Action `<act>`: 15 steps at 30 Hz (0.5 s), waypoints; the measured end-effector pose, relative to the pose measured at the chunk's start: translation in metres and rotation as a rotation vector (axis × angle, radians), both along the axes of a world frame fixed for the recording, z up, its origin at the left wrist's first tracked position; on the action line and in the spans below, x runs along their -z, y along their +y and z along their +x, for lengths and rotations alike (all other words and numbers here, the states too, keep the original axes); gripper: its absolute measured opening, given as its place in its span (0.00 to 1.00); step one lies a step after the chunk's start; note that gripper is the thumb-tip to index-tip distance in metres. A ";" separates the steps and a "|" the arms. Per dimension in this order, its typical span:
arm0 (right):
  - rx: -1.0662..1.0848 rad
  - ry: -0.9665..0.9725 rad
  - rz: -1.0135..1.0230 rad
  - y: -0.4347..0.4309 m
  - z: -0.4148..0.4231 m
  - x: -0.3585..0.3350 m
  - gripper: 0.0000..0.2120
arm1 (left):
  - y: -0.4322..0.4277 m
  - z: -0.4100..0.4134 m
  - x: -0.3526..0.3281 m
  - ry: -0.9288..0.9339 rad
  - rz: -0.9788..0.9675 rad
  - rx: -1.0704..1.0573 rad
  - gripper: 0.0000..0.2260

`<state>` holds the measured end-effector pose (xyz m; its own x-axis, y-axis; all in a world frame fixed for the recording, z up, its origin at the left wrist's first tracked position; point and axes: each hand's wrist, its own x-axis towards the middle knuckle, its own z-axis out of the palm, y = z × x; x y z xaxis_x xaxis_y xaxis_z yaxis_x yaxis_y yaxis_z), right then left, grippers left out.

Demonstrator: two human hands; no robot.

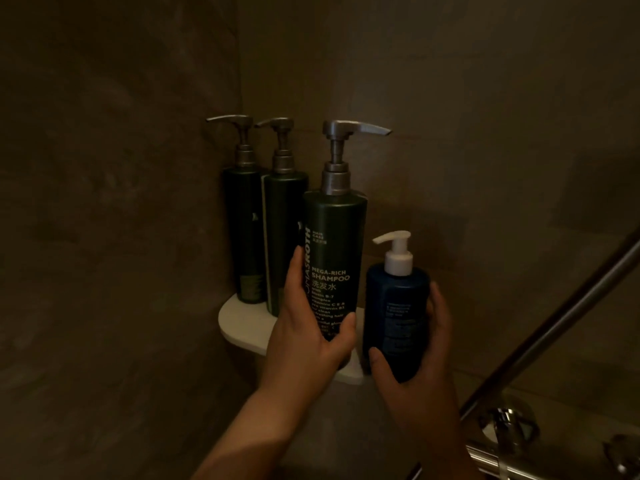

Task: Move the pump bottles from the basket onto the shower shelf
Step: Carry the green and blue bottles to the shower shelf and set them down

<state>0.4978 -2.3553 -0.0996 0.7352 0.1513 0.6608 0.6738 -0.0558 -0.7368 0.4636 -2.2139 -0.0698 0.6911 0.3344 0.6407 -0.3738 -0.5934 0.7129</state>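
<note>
Lighting is poor throughout. The dark walls (121, 168) meet in a corner, and their surface detail is hard to make out. A slanting metal rail (554, 323) is cut off at the right edge. The tap fitting (509, 427) below it is blurred and cut off at the bottom edge. One pale rounded shelf (239, 320) sits in the corner; its middle and right end are covered by hands and bottles.

Pump bottles counted: four, all upright.
- Two tall dark green bottles stand at the back of the shelf, touching or nearly so: the left one (244, 220) against the corner, the second (285, 220) just beside it. Their labels are unreadable.
- One tall green shampoo bottle (334, 244) is nearest the camera, spout pointing right, overlapping the second back bottle. Its base is hidden behind the left hand (308, 337), so it cannot be told whether it stands on the shelf.
- One shorter blue bottle (394, 306) with a white pump is just right of the shampoo bottle, at the shelf's right end. Its label print is illegible.

The left hand grips the shampoo bottle low down, with the thumb on the label front and the fingers round the left side. The right hand (415, 375) grips the blue bottle's lower half, thumb in front and fingers wrapped round the right side. Whether its base rests on the shelf cannot be told.
</note>
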 end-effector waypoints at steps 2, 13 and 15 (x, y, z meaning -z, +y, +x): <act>-0.009 0.003 0.004 0.001 0.001 0.001 0.47 | 0.000 0.002 -0.001 -0.004 0.032 -0.021 0.40; -0.049 0.019 -0.045 0.001 0.006 0.001 0.46 | -0.002 0.010 0.002 -0.051 0.068 -0.069 0.41; -0.072 0.014 -0.046 0.000 0.008 0.001 0.45 | -0.003 0.011 0.003 -0.055 0.069 -0.083 0.40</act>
<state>0.5057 -2.3552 -0.1005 0.7308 0.2338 0.6413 0.6666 -0.0420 -0.7443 0.4745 -2.2170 -0.0723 0.6260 0.3427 0.7005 -0.3585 -0.6713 0.6488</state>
